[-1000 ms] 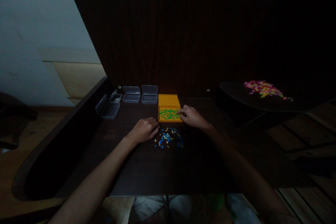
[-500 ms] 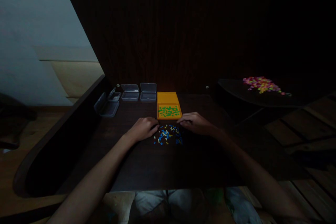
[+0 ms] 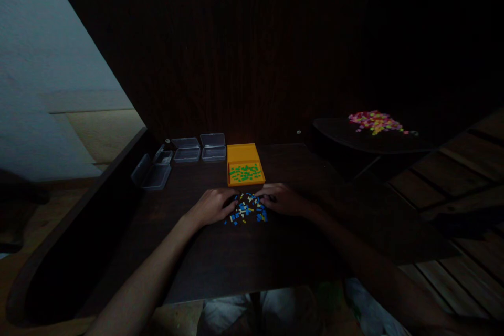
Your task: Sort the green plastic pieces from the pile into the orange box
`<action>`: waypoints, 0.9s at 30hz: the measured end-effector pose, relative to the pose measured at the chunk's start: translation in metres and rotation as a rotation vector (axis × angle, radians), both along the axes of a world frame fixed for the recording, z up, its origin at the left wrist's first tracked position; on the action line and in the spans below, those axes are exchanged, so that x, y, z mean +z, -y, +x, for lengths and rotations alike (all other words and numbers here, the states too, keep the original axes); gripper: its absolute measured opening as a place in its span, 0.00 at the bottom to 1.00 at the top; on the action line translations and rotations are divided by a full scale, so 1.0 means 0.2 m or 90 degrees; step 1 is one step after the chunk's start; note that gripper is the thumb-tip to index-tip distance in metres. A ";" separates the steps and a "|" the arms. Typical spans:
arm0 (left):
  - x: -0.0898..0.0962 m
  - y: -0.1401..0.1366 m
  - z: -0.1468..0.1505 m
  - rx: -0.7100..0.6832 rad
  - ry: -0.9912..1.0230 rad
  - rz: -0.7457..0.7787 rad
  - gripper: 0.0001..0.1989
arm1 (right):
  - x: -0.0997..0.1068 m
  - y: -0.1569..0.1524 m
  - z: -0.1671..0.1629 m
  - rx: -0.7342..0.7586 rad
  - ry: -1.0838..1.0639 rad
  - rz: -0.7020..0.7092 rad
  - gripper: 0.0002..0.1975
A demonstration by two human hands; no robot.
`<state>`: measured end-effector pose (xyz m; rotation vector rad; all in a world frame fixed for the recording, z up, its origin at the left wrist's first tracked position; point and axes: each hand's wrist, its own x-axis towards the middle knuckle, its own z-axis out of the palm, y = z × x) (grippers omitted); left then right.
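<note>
Left hand (image 3: 212,206): fingers curled, hold unclear. Loose blue, white and yellow pieces (image 3: 242,211) lie between both hands' fingers; open yellow box (image 3: 241,153) with green pieces (image 3: 247,168) sits just beyond them. Right hand (image 3: 281,200): fingers bent at the loose pieces' edge, hold cannot be told.

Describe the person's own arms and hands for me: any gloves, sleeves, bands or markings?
The left hand and right hand are ungloved, with no ring or marking discernible in the dim light. The slim left forearm and right forearm show no sleeve, watch or band; toward the lower edge, the right one is too dark to tell.
</note>
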<state>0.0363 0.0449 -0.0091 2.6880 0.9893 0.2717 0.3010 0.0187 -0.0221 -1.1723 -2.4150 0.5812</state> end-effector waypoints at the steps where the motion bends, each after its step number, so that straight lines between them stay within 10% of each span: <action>1: 0.00 0.01 0.01 -0.005 0.004 -0.002 0.17 | 0.00 0.01 0.00 0.003 0.002 -0.001 0.14; 27: 0.04 0.03 -0.01 0.066 -0.115 0.062 0.20 | -0.02 0.01 0.02 -0.032 0.010 -0.018 0.16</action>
